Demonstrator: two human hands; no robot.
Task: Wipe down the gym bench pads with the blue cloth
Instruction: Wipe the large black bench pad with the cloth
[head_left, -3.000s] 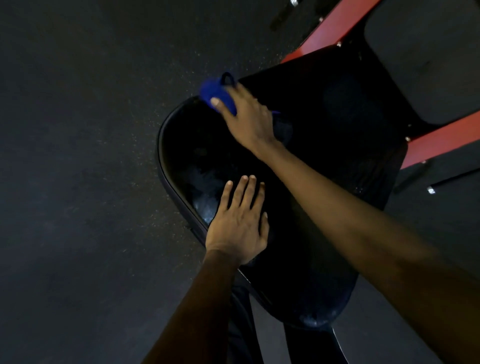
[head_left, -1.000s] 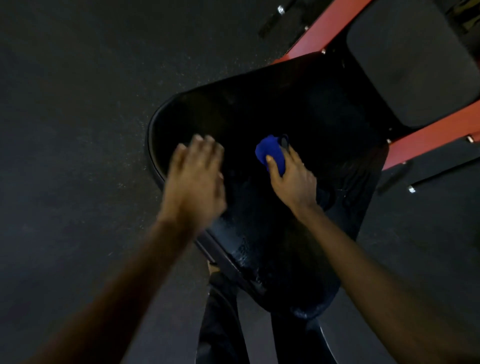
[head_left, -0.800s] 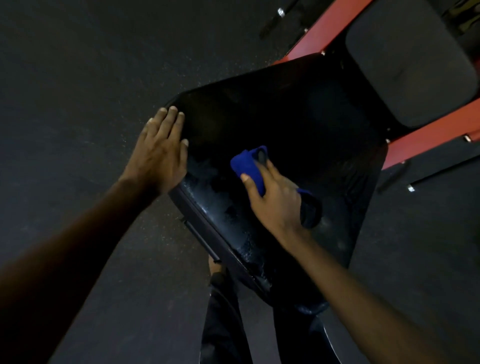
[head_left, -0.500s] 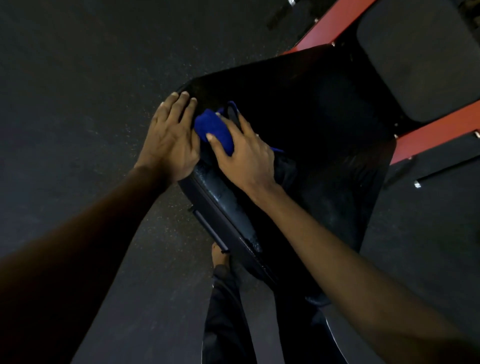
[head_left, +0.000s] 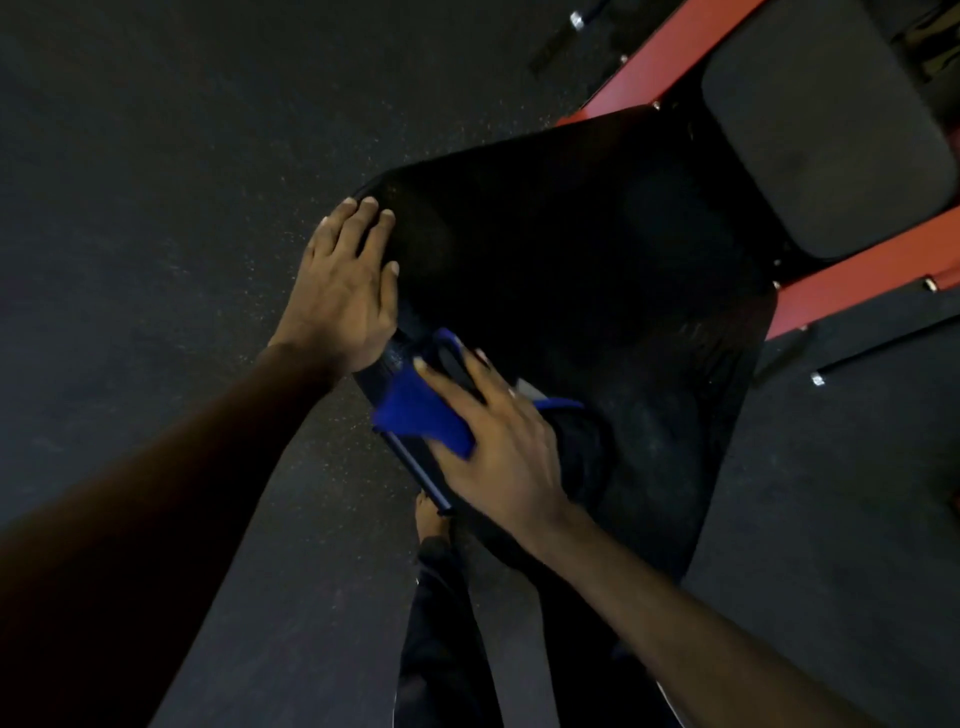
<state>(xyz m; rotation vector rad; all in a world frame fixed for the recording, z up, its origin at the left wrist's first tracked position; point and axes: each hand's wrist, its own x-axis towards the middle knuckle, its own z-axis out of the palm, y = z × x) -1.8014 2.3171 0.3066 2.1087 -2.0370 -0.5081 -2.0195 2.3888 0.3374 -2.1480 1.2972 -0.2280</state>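
L hand (head_left: 345, 291) lies flat on the far-left edge of the black pad (head_left: 571, 249). Its fingers are straight & close together, tips up near the pad's rounded corner, palm partly over the side. It holds nothing.

R hand (head_left: 498, 447) is just beside it, nearer the camera, pressing the cloth (head_left: 415, 410) onto the pad's left edge. R fingers are spread & fairly straight over the cloth, thumb stretched along its top; not curled round it as far as I can see.

Cloth is bright blue & bunched, mostly under the R palm. A wad sticks out past the thumb over the pad rim & a thin strip shows on the hand's other side. A dark loop shows by the R fingertips; can't tell what it is. The 2 hands are close but apart.

Pad surface is very dark, w/ a few small glints on it btwn the hands.

Beyond it, top right, a 2nd pad (head_left: 821, 130), grey, sits btwn the rails of the red frame (head_left: 852, 283). Floor (head_left: 156, 156) is dark & speckled. Below the pad a foot (head_left: 431, 514) & a dark trouser leg (head_left: 441, 623) show.
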